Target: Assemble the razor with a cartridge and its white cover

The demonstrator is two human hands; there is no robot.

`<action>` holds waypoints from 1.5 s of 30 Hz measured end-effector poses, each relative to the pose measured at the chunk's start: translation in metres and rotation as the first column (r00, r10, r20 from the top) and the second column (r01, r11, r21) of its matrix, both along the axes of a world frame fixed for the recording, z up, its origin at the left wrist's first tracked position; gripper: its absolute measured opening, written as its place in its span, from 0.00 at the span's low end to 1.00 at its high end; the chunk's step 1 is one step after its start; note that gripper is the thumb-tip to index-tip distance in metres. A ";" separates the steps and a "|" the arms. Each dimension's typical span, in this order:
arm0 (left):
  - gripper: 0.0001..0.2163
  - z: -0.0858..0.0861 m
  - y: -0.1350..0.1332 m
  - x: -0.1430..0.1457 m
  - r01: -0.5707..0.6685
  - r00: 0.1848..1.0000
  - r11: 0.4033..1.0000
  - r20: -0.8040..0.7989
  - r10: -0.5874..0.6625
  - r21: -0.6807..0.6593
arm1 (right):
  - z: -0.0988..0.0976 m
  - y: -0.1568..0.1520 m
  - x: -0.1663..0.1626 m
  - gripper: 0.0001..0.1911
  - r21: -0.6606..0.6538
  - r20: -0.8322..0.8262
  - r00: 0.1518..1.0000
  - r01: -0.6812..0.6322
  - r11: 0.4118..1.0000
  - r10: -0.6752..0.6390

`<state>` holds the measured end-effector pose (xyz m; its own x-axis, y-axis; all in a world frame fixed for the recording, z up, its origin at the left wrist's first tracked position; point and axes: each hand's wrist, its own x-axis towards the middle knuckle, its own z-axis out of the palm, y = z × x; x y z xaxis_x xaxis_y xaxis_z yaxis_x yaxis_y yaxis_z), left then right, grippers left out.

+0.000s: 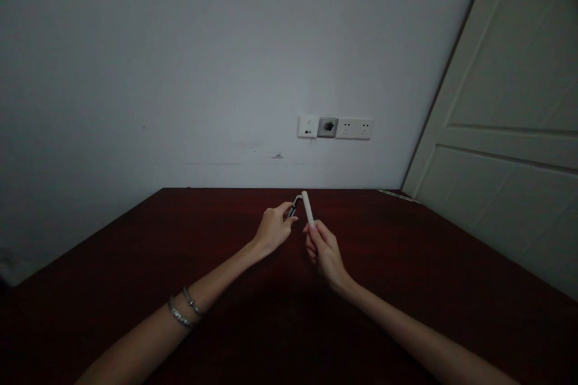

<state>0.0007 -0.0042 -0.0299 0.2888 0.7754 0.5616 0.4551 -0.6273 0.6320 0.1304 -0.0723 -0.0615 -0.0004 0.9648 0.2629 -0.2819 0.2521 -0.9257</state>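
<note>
My left hand (275,225) is closed around a slim dark tool with a silvery stripe (292,209). That tool has a pale, bent end, and its exact kind is too small to make out. In my right hand (324,249), pinched between thumb and fingers, is a plain white candle-like stick (307,207). It stands nearly upright, leaning slightly left at the top. The tool's bent end meets or almost meets the stick's upper end; whether they touch I cannot tell. Both hands are above the far half of a dark red-brown table (217,216).
A pale wall (226,72) rises behind the table's far edge. On it are white sockets (354,129), a grey socket plate (327,127) and a white switch plate (307,126). To the right stands a panelled white door (506,132). Two bracelets (180,313) circle my left forearm.
</note>
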 end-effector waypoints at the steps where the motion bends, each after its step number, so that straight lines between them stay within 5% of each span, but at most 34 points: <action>1: 0.10 -0.001 0.000 0.000 0.004 1.000 1.000 -0.003 -0.004 -0.003 | 0.000 0.001 0.000 0.17 -0.011 -0.005 1.000 -0.001 1.000 0.000; 11: 0.10 0.000 -0.004 0.003 0.043 0.999 0.999 0.003 -0.043 -0.004 | -0.002 -0.004 0.001 0.16 0.019 0.042 0.999 -0.018 1.000 0.017; 15: 0.11 0.007 -0.002 -0.001 0.051 0.998 0.997 0.045 -0.054 0.058 | -0.001 -0.013 0.005 0.16 0.017 0.231 0.962 -0.151 0.988 0.143; 19: 0.08 0.015 0.007 -0.015 0.051 0.997 0.990 0.050 -0.058 0.132 | 0.035 -0.014 0.030 0.15 0.061 0.394 0.864 -0.365 0.929 0.313; 23: 0.10 0.015 0.019 -0.029 0.158 0.987 0.969 0.004 -0.161 0.188 | 0.086 0.003 0.068 0.11 0.149 0.632 0.758 -0.325 0.934 0.163; 26: 0.12 0.011 0.026 -0.035 0.227 0.974 0.946 -0.052 -0.221 0.230 | 0.106 0.014 0.080 0.11 0.164 0.765 0.640 -0.300 0.940 0.071; 32: 0.15 0.009 0.028 -0.035 0.345 0.935 0.888 -0.188 -0.299 0.302 | 0.105 0.024 0.069 0.12 0.157 0.846 0.530 -0.365 0.918 0.066; 37: 0.14 0.010 0.028 -0.036 0.330 0.938 0.888 -0.214 -0.272 0.321 | 0.105 0.035 0.091 0.13 0.099 0.908 0.415 -0.339 0.936 0.054; 45: 0.13 0.002 0.033 -0.037 0.369 0.927 0.825 -0.232 -0.294 0.428 | 0.106 0.031 0.078 0.16 0.075 0.896 0.433 -0.374 0.924 0.103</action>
<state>-0.0360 0.0285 -0.0284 0.5908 0.2837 0.7553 0.2322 -0.9563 0.1777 0.2082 -0.0410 0.0448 -0.5767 0.7953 0.1869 0.5432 0.5441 -0.6394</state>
